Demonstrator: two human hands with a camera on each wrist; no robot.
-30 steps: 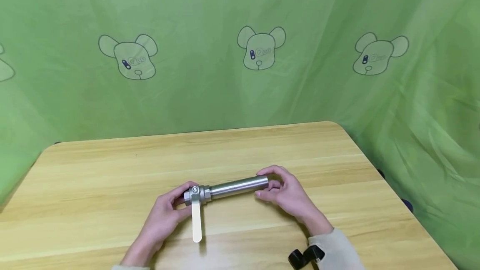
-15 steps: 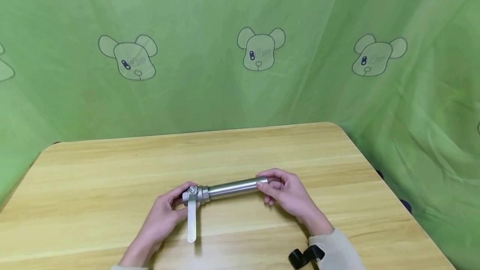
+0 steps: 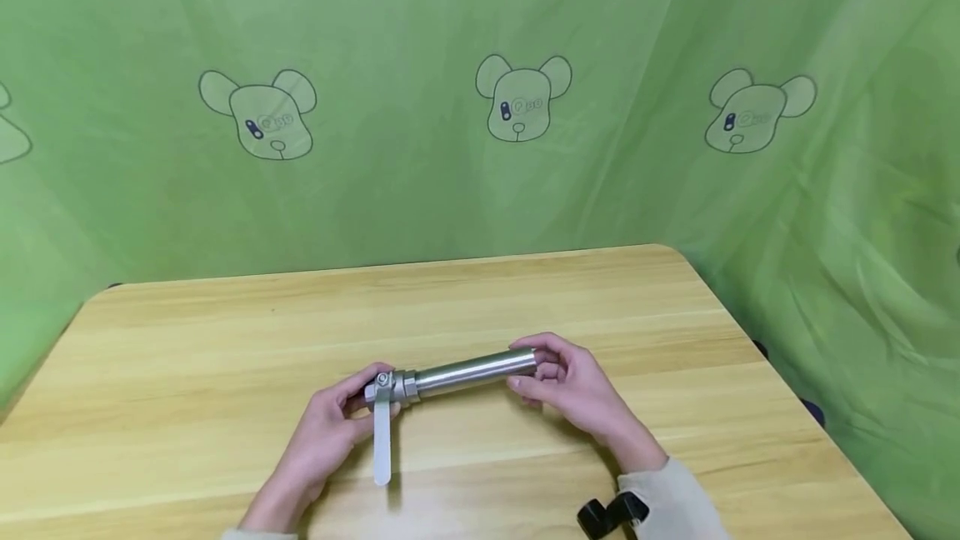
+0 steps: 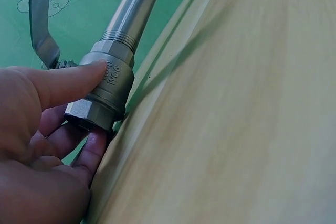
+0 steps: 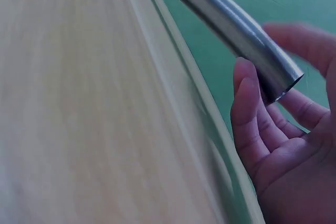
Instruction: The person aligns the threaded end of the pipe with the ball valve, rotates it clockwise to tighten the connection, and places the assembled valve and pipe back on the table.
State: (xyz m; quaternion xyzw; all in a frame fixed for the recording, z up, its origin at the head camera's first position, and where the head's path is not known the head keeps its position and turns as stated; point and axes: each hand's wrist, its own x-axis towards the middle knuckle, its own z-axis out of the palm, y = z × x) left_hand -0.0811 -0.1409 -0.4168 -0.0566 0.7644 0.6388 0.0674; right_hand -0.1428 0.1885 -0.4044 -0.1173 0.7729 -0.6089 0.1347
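A steel ball valve [image 3: 393,390] with a long flat lever handle [image 3: 382,442] is held in my left hand [image 3: 326,432], thumb across its lettered body and fingers around its open hex end. From its other side runs a smooth metal pipe [image 3: 472,373]; several threads [image 4: 121,39] show where the two meet. At the pipe's free end is my right hand [image 3: 573,382]. Its fingers curl round the far side and the thumb lies along the near side, blurred in the right wrist view. The pipe's end opening [image 5: 290,88] faces the right palm.
Both hands work over a wooden tabletop [image 3: 247,340] with rounded far corners. Behind and to the right hangs a green curtain [image 3: 405,190] with bear-head drawings. A black device [image 3: 613,515] sits at the right cuff.
The right thumb has moved up over the pipe and back down to its near edge. The valve's lever has shifted slightly left; the left hand keeps its grip.
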